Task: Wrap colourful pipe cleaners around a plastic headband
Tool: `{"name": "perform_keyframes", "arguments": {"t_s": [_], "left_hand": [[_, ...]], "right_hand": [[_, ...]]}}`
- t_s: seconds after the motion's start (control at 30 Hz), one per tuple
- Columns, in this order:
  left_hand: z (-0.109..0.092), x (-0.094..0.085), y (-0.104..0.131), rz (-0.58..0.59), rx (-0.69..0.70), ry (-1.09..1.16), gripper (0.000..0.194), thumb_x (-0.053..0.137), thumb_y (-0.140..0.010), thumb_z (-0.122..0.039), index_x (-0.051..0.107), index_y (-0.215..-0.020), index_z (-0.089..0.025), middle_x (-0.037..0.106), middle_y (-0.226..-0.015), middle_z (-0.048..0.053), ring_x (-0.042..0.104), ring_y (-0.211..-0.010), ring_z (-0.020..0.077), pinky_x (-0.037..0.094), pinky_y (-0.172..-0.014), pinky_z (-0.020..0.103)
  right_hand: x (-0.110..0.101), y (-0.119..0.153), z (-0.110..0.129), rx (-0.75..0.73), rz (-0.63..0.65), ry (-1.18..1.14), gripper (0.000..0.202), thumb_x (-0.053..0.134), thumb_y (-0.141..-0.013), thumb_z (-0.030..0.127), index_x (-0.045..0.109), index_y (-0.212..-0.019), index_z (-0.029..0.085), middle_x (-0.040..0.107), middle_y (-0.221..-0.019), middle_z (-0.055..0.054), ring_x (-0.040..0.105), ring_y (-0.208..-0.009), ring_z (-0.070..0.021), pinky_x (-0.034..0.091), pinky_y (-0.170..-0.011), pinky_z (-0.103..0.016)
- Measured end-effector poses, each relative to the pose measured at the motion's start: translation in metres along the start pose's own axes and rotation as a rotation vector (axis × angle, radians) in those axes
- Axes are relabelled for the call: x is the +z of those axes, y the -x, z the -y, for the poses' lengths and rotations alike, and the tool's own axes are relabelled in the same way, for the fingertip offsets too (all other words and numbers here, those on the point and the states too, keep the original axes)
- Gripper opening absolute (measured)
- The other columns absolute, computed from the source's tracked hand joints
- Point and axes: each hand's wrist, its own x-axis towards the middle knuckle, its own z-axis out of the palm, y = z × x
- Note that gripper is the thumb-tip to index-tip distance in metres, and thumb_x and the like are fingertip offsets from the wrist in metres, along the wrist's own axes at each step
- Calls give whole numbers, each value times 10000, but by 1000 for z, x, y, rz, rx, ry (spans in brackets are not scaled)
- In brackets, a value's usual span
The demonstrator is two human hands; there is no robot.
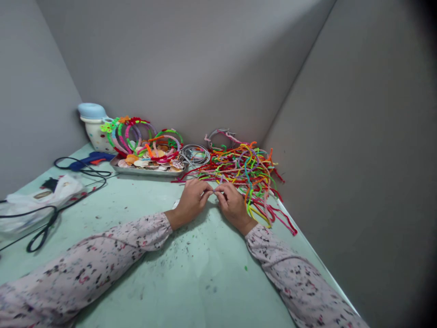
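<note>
Hands (213,202), two; metal tray (150,171), one.

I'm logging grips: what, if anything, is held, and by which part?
Cannot be told: left hand and right hand pinch close together; anything between is too small to tell.

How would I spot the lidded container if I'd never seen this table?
At the far left of the mint-green table, find the blue glue gun. Just behind it, left of the fuzzy hoops, stands a white container. Its pale-blue lid and small coloured dots set it apart.
</note>
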Motion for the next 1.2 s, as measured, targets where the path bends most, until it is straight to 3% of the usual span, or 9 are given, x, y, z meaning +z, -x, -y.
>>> {"name": "perform_keyframes", "arguments": {"t_s": [0.33, 0.77, 1.0, 1.2], "left_hand": [[1, 0, -1, -23, -12, 5, 111, 542, -883, -268, 606, -827, -197, 635, -814, 16, 527, -830, 186, 355, -799, 349], [0, 0, 0, 15, 9, -20, 116, 538, -884, -265, 608, -822, -197, 634, -805, 21, 523, -829, 194, 350, -804, 359], [0, 0, 0, -5, -12, -15, 117, 537, -884, -276, 610, -832, -202, 632, -805, 21, 521, -823, 193, 352, -794, 357], [1, 1, 0, 5, -2, -13, 119, 539, -886, -273, 613, -830, -198, 633, -808, 18, 520, -826, 190, 349, -796, 355]], "right_hand": [[-2, 0, 4, 43, -35, -54, 129, 501, -901, 213, 613, -964, 197, 605, -934, -64, 582, -899, -186, 484, -789, -321], [-1, 0, 1, 44, 59, -5, 154, 430, -928, 215, 574, -876, 195, 582, -838, -52, 555, -831, -197, 455, -765, -328], [-1, -1, 4, 82, -2, -73, 116, 475, -916, 237, 585, -912, 200, 582, -889, -52, 566, -853, -187, 467, -767, -319], [-2, -2, 5, 83, 46, -53, 154, 428, -927, 216, 562, -852, 198, 569, -844, -47, 545, -839, -191, 443, -780, -325]]}}
